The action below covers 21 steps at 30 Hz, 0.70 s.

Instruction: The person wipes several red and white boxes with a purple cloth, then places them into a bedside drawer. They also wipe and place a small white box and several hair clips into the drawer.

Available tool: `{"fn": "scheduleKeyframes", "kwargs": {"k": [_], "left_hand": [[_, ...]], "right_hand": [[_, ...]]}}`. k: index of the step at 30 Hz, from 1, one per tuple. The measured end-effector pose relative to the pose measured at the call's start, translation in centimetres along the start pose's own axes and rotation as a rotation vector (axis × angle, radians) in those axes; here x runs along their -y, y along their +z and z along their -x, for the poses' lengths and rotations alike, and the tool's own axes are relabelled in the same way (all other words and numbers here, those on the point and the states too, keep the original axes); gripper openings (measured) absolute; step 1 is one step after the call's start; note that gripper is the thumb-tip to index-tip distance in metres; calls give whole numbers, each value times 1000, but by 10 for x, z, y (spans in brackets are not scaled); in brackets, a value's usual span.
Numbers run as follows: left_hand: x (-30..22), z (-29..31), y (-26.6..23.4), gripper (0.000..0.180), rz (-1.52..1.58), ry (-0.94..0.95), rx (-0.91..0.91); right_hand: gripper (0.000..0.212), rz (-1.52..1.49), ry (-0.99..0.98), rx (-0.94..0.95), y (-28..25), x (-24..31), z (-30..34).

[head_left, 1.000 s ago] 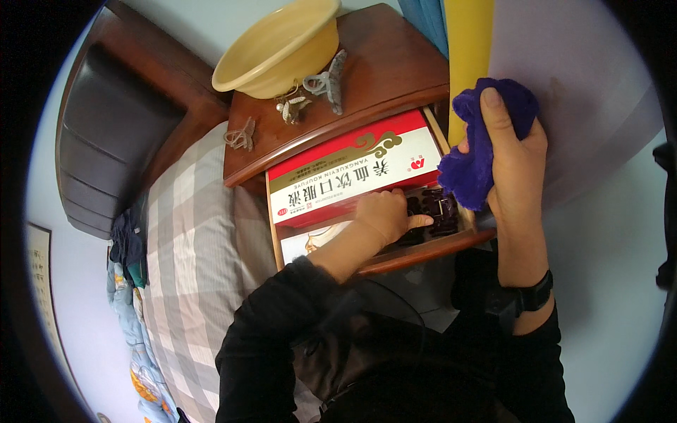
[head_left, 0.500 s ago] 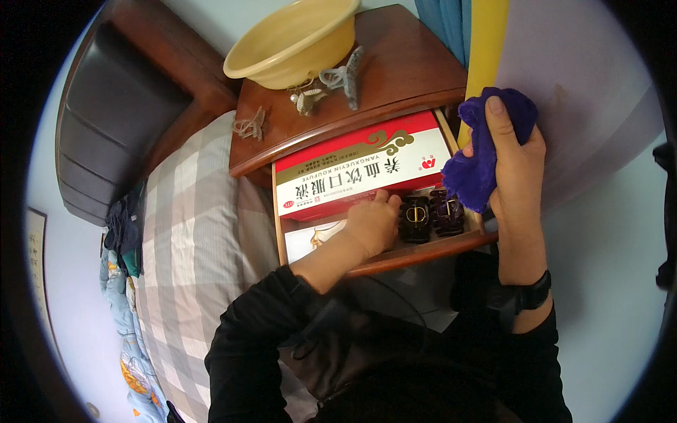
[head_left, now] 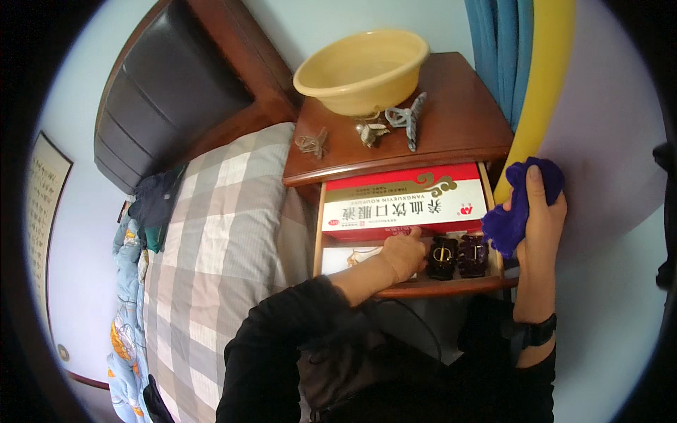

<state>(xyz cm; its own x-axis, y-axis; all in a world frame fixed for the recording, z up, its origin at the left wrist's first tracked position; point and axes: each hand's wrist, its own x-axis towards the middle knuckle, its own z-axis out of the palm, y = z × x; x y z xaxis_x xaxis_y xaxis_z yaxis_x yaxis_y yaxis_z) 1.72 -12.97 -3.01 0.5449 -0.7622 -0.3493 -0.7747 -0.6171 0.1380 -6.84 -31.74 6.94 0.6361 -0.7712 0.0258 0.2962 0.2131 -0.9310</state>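
Observation:
My left hand (head_left: 405, 255) reaches into the open drawer (head_left: 451, 287), between a white box with a gold pattern (head_left: 338, 259) and a black hair claw clip (head_left: 442, 257). Its fingers curl downward, and whatever they grip is hidden beneath them. A second dark claw clip (head_left: 473, 256) lies to the right of the first. Behind the hand, a large red and white carton (head_left: 405, 201) fills the back of the drawer. To the right of the drawer, my right hand (head_left: 541, 211) is closed around a crumpled purple cloth (head_left: 520, 204).
On the brown nightstand (head_left: 465, 120) stand a cream plastic basin (head_left: 363, 74) and, before it, a clear claw clip (head_left: 312, 143), a pearly hair clip (head_left: 371, 132) and a grey-blue claw clip (head_left: 407, 121). A bed with checked bedding (head_left: 218, 233) adjoins on the left, a blue curtain (head_left: 499, 56) on the right.
The whole view has shifted, so the nightstand and drawer sit lower and further right. Both hands keep nearly the same places relative to the drawer, the right still holding the purple cloth.

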Motion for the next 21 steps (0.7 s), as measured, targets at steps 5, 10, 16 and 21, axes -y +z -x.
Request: {"fn": "scheduleKeyframes", "kwargs": {"k": [5, 10, 16, 21], "left_hand": [[42, 20, -32, 30, 512, 205, -255], [115, 44, -81, 18, 400, -36, -800], [139, 9, -99, 22, 506, -138, -1019], [129, -41, -97, 44, 407, -253, -1115]], "right_hand": [[32, -20, 56, 33, 3, -7, -1], [33, -32, 99, 33, 9, -13, -1], [33, -18, 79, 69, 20, -19, 0], [32, 2, 85, 53, 22, -22, -2]]}}
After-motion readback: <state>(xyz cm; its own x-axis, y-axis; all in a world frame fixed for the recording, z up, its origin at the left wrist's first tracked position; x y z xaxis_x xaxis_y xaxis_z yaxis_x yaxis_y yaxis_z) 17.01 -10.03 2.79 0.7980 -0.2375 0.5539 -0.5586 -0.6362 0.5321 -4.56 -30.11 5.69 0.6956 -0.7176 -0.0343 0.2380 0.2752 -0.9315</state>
